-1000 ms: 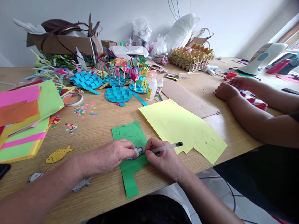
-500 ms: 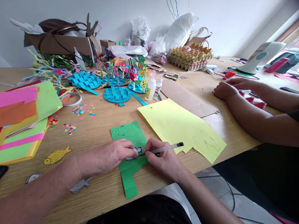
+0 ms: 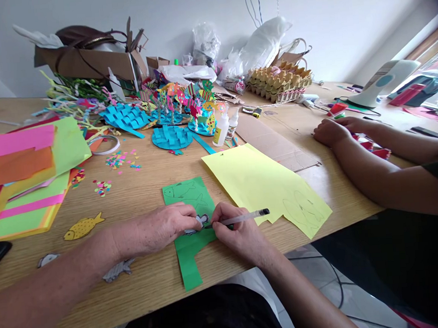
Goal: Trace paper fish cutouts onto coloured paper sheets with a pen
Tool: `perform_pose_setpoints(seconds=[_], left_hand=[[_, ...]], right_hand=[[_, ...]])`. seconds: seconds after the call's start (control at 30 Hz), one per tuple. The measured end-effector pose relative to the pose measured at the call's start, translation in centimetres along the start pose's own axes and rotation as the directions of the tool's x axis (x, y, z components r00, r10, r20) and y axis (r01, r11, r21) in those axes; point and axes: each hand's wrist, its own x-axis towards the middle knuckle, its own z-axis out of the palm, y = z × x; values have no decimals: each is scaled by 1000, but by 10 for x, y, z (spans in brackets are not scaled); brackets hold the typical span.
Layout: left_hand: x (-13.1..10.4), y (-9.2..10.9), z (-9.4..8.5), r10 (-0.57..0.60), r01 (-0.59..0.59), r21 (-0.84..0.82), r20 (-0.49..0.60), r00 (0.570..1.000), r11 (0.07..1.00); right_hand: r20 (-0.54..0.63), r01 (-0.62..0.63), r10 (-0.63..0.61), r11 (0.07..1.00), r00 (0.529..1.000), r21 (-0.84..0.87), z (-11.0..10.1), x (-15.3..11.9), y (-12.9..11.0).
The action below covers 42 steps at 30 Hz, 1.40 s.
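My right hand (image 3: pixel 238 231) is closed round a pen (image 3: pixel 245 216), its tip down at the green paper (image 3: pixel 190 266) beside a small grey paper cutout (image 3: pixel 201 220). With fingers bent together, my left hand (image 3: pixel 163 228) presses that cutout onto the paper and hides part of it. Two fish outlines are drawn on the green sheet's upper part. Right of it lies a yellow sheet (image 3: pixel 255 181) with pencil drawings. A yellow paper fish (image 3: pixel 84 226) and a grey cutout (image 3: pixel 118 270), partly under my left forearm, lie on the left.
Coloured sheets (image 3: pixel 17 173), a tape roll (image 3: pixel 104 145) and confetti lie left. Behind are blue woven discs (image 3: pixel 172 138), glue bottles (image 3: pixel 221 129) and egg trays (image 3: pixel 279 84). Another person's hands (image 3: pixel 331 132) work at the right. The table's front edge runs below my hands.
The other person's far hand has shifted slightly, and something green now shows beside it. My hands and the pen look nearly still.
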Motion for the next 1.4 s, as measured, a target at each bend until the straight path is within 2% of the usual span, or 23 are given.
perform_pose_setpoints(seconds=[0.3, 1.0, 1.4], left_hand=[[0, 1, -1, -8, 8, -17, 1, 1000, 1000], [0, -1, 0, -62, 68, -73, 75, 995, 995], [-1, 0, 2, 1, -2, -7, -13, 1000, 1000]], right_hand=[[5, -30, 30, 999, 1000, -41, -1, 1, -2], [-63, 12, -18, 996, 998, -88, 6, 2, 1], [-55, 2, -6, 997, 998, -79, 5, 2, 1]])
